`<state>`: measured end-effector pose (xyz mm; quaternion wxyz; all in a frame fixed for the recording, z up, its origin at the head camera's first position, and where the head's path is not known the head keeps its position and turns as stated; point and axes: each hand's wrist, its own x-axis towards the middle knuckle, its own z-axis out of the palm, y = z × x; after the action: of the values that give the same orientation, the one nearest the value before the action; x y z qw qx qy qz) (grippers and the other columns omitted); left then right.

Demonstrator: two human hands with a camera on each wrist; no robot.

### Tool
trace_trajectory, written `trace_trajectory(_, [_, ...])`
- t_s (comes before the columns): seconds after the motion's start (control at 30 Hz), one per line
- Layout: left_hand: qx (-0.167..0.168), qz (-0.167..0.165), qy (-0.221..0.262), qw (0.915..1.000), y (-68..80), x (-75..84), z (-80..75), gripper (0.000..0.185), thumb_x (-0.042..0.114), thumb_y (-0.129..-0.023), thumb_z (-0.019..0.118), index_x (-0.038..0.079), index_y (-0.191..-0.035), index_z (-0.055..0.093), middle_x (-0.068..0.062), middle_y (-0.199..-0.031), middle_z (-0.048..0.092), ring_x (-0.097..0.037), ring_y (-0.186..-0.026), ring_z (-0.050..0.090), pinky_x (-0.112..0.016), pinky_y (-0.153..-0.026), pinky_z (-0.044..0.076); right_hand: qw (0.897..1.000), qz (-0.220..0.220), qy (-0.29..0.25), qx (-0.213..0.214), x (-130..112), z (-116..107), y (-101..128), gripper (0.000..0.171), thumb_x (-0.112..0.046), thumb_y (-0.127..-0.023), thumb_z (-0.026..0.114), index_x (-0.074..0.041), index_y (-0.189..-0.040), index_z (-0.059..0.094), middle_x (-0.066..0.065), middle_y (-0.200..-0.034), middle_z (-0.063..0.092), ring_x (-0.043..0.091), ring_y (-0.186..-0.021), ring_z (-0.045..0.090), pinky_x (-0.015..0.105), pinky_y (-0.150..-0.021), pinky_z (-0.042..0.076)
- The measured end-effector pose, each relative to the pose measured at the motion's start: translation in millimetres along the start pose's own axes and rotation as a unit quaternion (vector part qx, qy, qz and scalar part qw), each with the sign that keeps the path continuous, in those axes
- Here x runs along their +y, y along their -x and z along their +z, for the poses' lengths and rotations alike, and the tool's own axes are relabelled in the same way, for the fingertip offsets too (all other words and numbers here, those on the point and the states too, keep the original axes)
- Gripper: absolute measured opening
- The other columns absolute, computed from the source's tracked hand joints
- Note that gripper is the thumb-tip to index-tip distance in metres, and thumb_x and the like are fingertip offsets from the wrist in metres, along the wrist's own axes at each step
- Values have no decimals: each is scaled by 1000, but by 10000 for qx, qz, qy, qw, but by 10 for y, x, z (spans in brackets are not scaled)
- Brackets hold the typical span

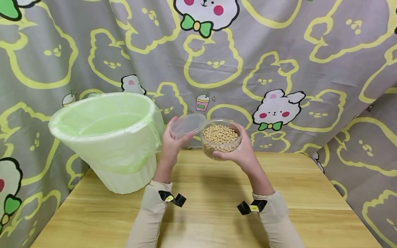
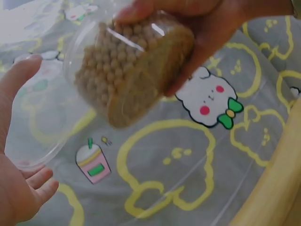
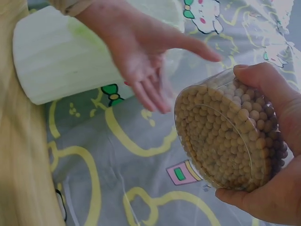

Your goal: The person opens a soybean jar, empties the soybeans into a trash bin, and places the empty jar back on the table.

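Observation:
My right hand (image 1: 238,151) grips a round clear plastic tub (image 1: 214,155) from its right side, thumb along the front wall. Small tan soybean-like balls (image 1: 221,134) fill most of the tub, which is held above the table and uncovered. In my left hand (image 1: 172,144) is a thin clear round lid (image 1: 187,124), pinched by its edge between thumb and fingers. The lid stands apart from the tub's mouth, tilted beside its left rim. In the right wrist view the tub's base (image 3: 216,141) and the balls inside show through the plastic.
A pale green bin (image 1: 124,175) lined with a thin green bag (image 1: 136,137) stands on the wooden table (image 1: 211,220) at the left. Behind the table hangs a grey curtain (image 1: 173,69) with yellow bear outlines. Black cameras (image 1: 252,206) sit on both wrists.

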<state>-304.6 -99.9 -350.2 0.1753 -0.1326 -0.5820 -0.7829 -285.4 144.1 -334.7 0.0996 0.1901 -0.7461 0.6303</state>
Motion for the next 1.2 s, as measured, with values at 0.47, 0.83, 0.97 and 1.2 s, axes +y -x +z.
trace_trajectory(0.47, [-889, -1256, -2305, 9608, -94, -492, -212, 110, 19, -69, 94, 13, -159, 30, -20, -154, 41, -38, -136, 48, -50, -112, 43, 9995, 66, 121, 290, -27, -212, -19, 110, 0, -63, 94, -13, -154, 32, 9, -150, 43, 20, -130, 45, 18, -96, 48])
trace_trajectory(0.83, [-1947, -1574, -3016, 9200, -56, -852, -332, 118, 25, -61, 99, 19, -159, 32, -15, -160, 36, -38, -150, 33, -59, -119, 30, 9995, 110, 182, 219, -16, -201, -32, 111, 0, -62, 94, -10, -154, 31, 8, -151, 43, 21, -132, 44, 19, -99, 47])
trace_trajectory(0.97, [-2183, -1650, -2978, 9146, -35, -941, -372, 119, 22, -62, 98, 17, -160, 30, -17, -158, 40, -39, -144, 41, -58, -117, 35, 9994, 118, 230, 213, -14, -189, -34, 112, -1, -60, 95, -10, -153, 32, 7, -151, 43, 21, -133, 44, 24, -103, 45])
trace_trajectory(1.2, [-2467, -1744, -2826, 9104, -8, -1052, -418, 119, 14, -64, 96, 9, -160, 27, -24, -154, 42, -42, -136, 47, -55, -113, 40, 9994, 128, 258, 210, -6, -175, -36, 112, -3, -59, 97, -13, -152, 34, 6, -149, 45, 20, -132, 45, 30, -107, 43])
